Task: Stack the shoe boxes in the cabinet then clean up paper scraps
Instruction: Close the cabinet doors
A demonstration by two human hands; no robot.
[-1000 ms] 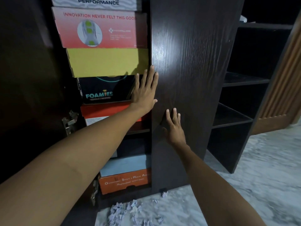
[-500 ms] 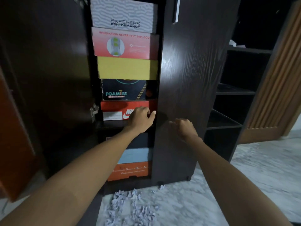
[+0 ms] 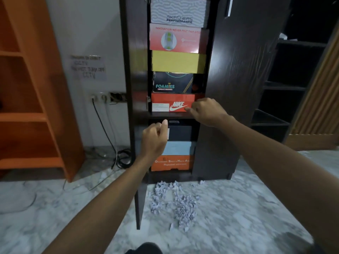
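- Inside, we are looking at the dark cabinet (image 3: pixel 236 74), where shoe boxes are sitting in one column on two levels.
- On the upper shelf we are counting five: a grey patterned Skechers box (image 3: pixel 178 12) on top, a red-and-pink box (image 3: pixel 176 38) under it, then a plain yellow box (image 3: pixel 178 61), a black Foamies box (image 3: pixel 174 82), and an orange Nike box (image 3: pixel 172 103) lying on the shelf board.
- Below the board a dark box (image 3: pixel 180 132), a pale blue box (image 3: pixel 178 148) and an orange box with white lettering (image 3: pixel 172 163) are resting one on another.
- We are holding our right hand (image 3: pixel 208 111) in front of the Nike box's right end, fingers curled loosely; we cannot tell whether it is touching the box or the door edge.
- Our left hand (image 3: pixel 155 139) is hanging in front of the lower compartment, fingers loosely curled with the thumb up, gripping nothing.
- Paper scraps (image 3: pixel 174 200), crumpled and pale lilac, are lying in a heap on the marble floor (image 3: pixel 247 208) just before the cabinet's foot.
- A narrow dark door (image 3: pixel 140 198) is standing open edge-on at the left of the heap, and a wider door is covering the cabinet's right half.
- An orange shelf unit (image 3: pixel 36 88) is standing to the left against the wall, with cables (image 3: pixel 117 154) trailing down beside it.
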